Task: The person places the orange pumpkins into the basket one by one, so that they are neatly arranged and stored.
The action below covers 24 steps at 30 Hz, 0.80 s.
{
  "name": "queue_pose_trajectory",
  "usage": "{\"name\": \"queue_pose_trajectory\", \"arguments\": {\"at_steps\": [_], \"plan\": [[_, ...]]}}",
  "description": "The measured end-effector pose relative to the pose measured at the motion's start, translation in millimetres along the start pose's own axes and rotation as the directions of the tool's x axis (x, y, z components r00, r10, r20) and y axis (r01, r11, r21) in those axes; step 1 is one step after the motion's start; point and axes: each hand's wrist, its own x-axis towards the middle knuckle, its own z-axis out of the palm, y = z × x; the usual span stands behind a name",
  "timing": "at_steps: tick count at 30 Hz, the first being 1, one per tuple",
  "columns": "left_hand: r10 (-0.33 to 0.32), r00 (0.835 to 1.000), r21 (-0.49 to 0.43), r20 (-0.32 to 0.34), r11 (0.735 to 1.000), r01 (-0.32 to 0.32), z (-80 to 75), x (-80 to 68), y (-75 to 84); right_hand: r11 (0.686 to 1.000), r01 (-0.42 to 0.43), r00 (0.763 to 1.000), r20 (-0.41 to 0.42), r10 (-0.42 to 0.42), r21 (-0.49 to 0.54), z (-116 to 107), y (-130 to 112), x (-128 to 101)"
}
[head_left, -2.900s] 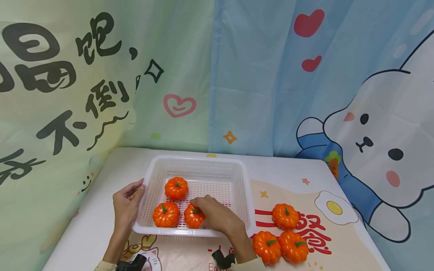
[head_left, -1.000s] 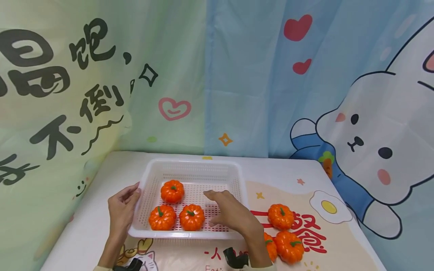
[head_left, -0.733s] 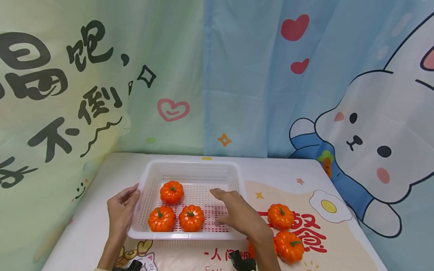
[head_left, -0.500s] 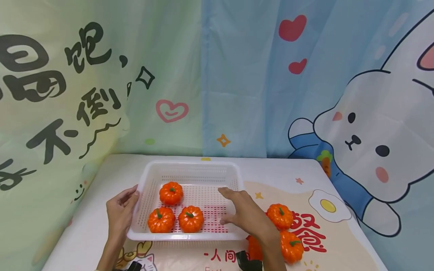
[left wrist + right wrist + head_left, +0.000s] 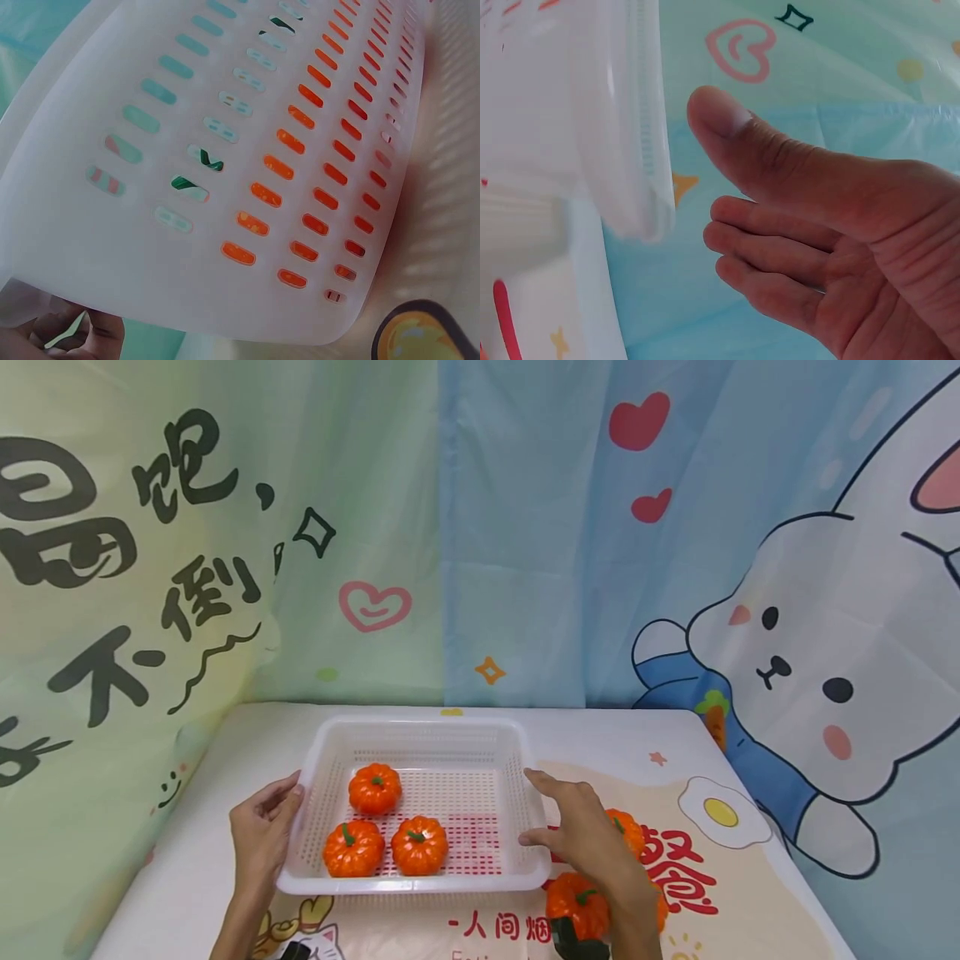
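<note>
Lying right of the white perforated plastic basket [image 5: 412, 884], round orange pumpkins [image 5: 573, 897] are nearest the right hand [image 5: 585, 828], its fingers [image 5: 772, 249] spread beside one end of the basket's long axis; the left hand [image 5: 261, 828] grips the other.

Left forearm [image 5: 243, 914] enters from the lower edge of the head view, angled inward; left hand [image 5: 258, 827] in a pinch, left fingers [image 5: 273, 792] curled in toward the left thumb [image 5: 288, 812]. Right forearm [image 5: 633, 914] enters from below, also slanting inward. Right hand [image 5: 581, 827] unclenched: right thumb [image 5: 787, 157] extended, right fingers [image 5: 772, 244] slightly bent, gap between. Palm faces inward. Hands well apart, roughly level.
</note>
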Motion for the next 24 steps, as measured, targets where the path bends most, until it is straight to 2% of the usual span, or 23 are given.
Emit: {"name": "queue_pose_trajectory", "arguments": {"at_steps": [10, 17, 24], "plan": [[0.016, 1.0, -0.002, 0.003, 1.0, -0.016, -1.7, 0.4, -1.7, 0.991, -0.118, 0.993, -0.024, 0.117, -0.06, -11.5, 19.8, -8.2], [0.008, 1.0, -0.011, -0.006, 1.0, -0.009, -0.9, 0.3, -0.1, 0.974, -0.216, 0.976, -0.037, 0.214, -0.071, -18.6, 35.3, -15.4], [0.026, 1.0, -0.027, -0.001, 0.999, -0.026, -1.7, 0.6, -1.4, 0.966, -0.242, 0.97, -0.029, 0.24, -0.09, -24.8, 50.0, -16.3]]}}
